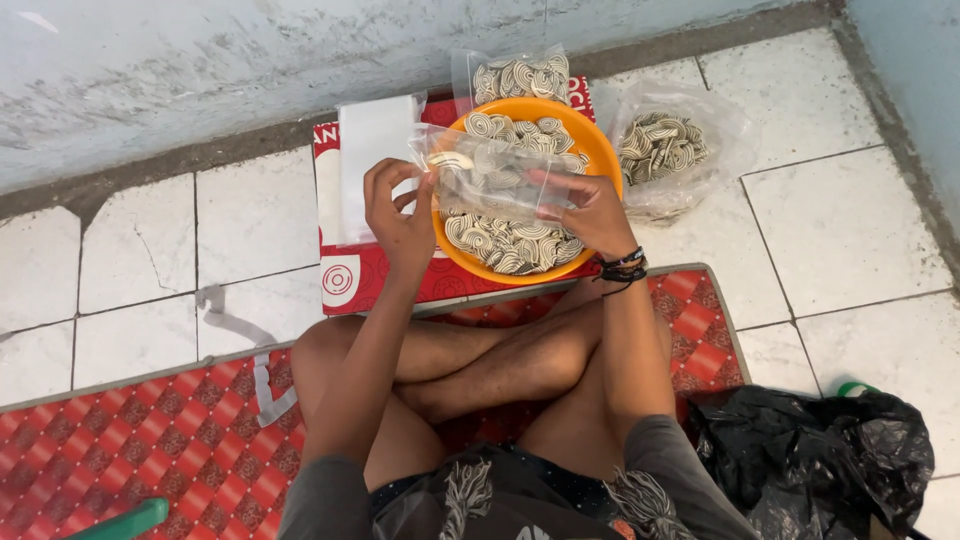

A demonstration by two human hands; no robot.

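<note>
Item one: our left hand (398,215), fingers pinched shut on the left edge of a clear plastic bag (490,178). Our right hand (590,212), with dark bracelets (622,268) at the wrist, is closed on the bag's right edge, so the bag hangs stretched between the two grips. One spiral-patterned cracker (450,159) shows inside it, just beside the left grip.

Item two: an orange bowl (598,150), directly beneath the held bag, heaped with the same striped spiral crackers (510,243). Its near rim sits just below our wrists; its far rim reaches beyond the bag.

Item three: a red printed box (360,280) bearing the bowl, its near edge touching a red checked mat (130,440) on which we sit cross-legged.

Item four: a stack of white sheets or bags (368,150) on the box, just left of the left grip.

Item five: a filled bag of crackers (520,75) past the bowl's far rim, and a larger open bag (662,150) right of the right grip, on white floor tiles (850,230).

Item six: a black plastic bag (810,455), well apart, behind the right elbow.

Open tile lies left of the box and right of the larger bag; the wall (200,70) bounds the far side.
</note>
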